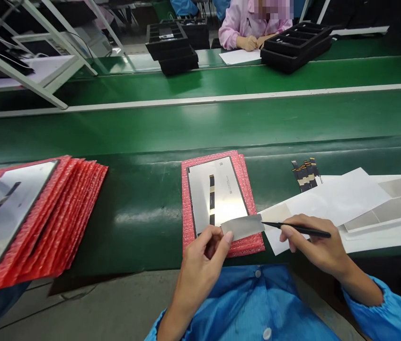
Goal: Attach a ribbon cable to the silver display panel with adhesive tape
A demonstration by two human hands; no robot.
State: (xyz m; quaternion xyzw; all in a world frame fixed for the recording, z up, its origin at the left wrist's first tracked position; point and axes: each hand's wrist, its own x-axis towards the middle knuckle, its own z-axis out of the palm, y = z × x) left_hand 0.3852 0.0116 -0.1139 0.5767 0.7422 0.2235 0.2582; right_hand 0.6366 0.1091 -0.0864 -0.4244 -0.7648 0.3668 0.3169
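A silvery panel (225, 189) with a dark flex strip (212, 187) down its middle lies on a small stack of red bubble-wrap sheets (246, 170) at the near edge of the green belt. My left hand (203, 258) pinches one end of a grey strip of tape (243, 226) over the panel's near edge. My right hand (314, 244) grips black tweezers (298, 229), whose tip touches the strip's right end.
A fanned stack of red bubble-wrap sheets (68, 213) topped by another panel (4, 208) lies at left. White backing sheets (349, 199) and several flex cables (306, 174) lie at right. Black trays (294, 45) and a person in pink (243, 23) are across the green belt (200, 123).
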